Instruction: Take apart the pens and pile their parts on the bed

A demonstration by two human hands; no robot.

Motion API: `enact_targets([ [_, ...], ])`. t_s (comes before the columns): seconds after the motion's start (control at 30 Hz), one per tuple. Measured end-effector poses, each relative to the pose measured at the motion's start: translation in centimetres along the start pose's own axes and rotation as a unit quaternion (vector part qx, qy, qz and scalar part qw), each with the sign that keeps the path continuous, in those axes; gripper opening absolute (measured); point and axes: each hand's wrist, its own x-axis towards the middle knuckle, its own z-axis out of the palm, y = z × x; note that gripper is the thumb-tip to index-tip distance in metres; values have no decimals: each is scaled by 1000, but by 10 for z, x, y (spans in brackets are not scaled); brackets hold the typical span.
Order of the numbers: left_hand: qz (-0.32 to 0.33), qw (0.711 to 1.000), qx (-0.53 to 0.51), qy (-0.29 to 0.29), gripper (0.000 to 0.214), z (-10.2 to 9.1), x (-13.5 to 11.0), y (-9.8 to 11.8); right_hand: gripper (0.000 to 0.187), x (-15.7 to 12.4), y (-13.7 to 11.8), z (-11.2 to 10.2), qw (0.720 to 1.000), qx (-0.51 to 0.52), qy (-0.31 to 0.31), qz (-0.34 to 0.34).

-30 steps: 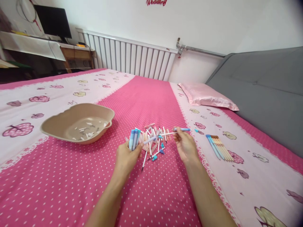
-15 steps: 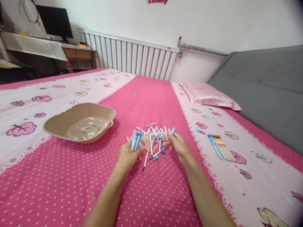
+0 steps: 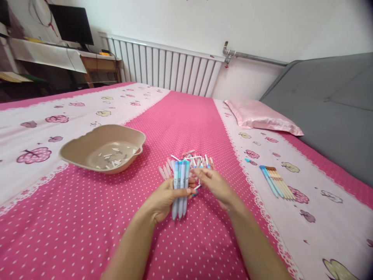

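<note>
My left hand (image 3: 169, 196) is closed around several pale-blue pens (image 3: 180, 190), held side by side with their tapered ends toward me. Close to the right side of that bundle, my right hand (image 3: 217, 186) has bent fingers somewhat apart, and I see nothing held in it. Just beyond both hands lies a loose pile of pinkish pen parts (image 3: 167, 170) and thin white refills (image 3: 206, 160). The hands and pens cover much of this pile. A small blue piece (image 3: 195, 193) shows between my hands.
A beige basin (image 3: 78, 155) with small white pieces inside stands on the pink bedspread (image 3: 186, 112) at left. To the right, a row of blue and tan pens (image 3: 276, 182) lies near a small blue piece (image 3: 247, 160). Farther back is a pink pillow (image 3: 262, 114).
My left hand has turned the pens to point toward me. My right hand has moved left to the bundle, and the blue pen it held no longer shows in it.
</note>
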Motion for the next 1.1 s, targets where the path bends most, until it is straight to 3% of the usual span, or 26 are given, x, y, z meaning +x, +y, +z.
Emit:
enact_targets([
  [0.03, -5, 1000, 3, -1, 25, 1, 0, 0, 33, -2, -2, 5, 998, 41, -52, 15],
  [0.1, -13, 1000, -2, -2, 21, 4, -1, 0, 29, -5, -4, 12, 993, 82, -81, 32],
  [0.23, -14, 999, -38, 4, 27, 8, -2, 2, 22, -2, -3, 7, 988, 146, 42, 33],
  [0.33, -24, 999, -25, 26, 29, 7, 0, 2, 24, 3, -3, 0, 960, 243, 133, 43],
  [0.47, 45, 997, 8, 68, 34, 4, 4, 0, 27, 7, -3, -2, 930, 315, 183, 41],
  [0.63, 178, 963, 81, 184, 29, 3, 10, 2, 24, 5, -5, 3, 932, 324, 154, 60],
  [0.73, 235, 935, 151, 220, 25, 2, 11, 4, 25, 4, -5, 3, 934, 320, 140, 79],
  [0.93, 280, 885, 276, 248, 25, 0, 7, 1, 21, 6, -4, 0, 945, 283, 150, 70],
  [1.1, 264, 894, 273, 237, 27, 0, 6, -2, 25, 7, -4, -1, 947, 278, 149, 59],
])
